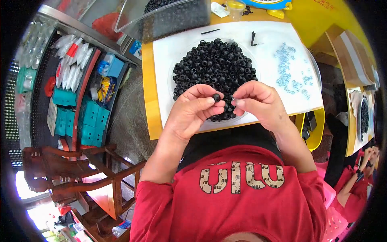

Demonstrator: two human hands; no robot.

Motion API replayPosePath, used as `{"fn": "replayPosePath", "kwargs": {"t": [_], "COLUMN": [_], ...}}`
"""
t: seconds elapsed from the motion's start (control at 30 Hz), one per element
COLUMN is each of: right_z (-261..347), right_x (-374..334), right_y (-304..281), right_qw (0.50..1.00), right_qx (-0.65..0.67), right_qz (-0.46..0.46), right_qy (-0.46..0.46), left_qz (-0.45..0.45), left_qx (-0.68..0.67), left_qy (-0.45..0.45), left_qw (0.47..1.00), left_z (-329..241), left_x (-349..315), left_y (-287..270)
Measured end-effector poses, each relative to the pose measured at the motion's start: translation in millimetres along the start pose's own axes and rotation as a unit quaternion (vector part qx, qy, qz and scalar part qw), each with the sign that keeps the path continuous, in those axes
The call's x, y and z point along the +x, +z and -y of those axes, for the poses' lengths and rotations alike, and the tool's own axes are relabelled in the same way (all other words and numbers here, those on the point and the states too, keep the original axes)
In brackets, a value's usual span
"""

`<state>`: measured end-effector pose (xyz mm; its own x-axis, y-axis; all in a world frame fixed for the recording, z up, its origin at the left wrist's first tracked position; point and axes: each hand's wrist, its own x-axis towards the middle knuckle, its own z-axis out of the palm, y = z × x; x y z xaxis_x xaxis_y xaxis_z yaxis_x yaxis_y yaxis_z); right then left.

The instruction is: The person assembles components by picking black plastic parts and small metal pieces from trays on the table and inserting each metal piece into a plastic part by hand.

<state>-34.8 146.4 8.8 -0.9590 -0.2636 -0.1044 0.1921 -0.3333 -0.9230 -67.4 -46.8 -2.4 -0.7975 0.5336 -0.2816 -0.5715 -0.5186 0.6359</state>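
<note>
My left hand [188, 109] pinches a small round black part with a hole [216, 97] between thumb and fingers. Close on its right, the thumb and fingers of my right hand [264, 104] are pressed together on a tiny, shiny, clear-looking piece [238, 102], too small to name. The two hands are apart, above the near edge of a heap of round black parts [215, 60] on a round, clear-rimmed tray. Many tiny bluish clear pieces [287, 66] lie scattered to the right of the heap.
White sheeting [163, 60] covers the yellow table. Beyond the heap lie a thin black stick [210, 31] and a bent black tool [253, 39]. A clear bin of black parts [177, 20] stands far left; a yellow basket [318, 131] hangs right. Another person's hands [369, 157] are far right.
</note>
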Motion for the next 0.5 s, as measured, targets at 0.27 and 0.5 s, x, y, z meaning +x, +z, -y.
{"fn": "replayPosePath", "kwargs": {"t": [0.27, 0.5], "right_z": [-4, -6], "right_x": [2, -4], "right_y": [8, 4], "right_qw": [0.99, 0.997], "right_qx": [-0.122, -0.064], "right_qz": [0.008, 0.034], "right_qy": [-0.064, 0.016], "left_qz": [-0.013, -0.026], "left_qx": [0.007, 0.049], "left_qy": [-0.012, -0.028], "left_qw": [1.0, 0.998], "left_z": [9, 17], "left_x": [-5, -10], "left_y": [10, 17]}}
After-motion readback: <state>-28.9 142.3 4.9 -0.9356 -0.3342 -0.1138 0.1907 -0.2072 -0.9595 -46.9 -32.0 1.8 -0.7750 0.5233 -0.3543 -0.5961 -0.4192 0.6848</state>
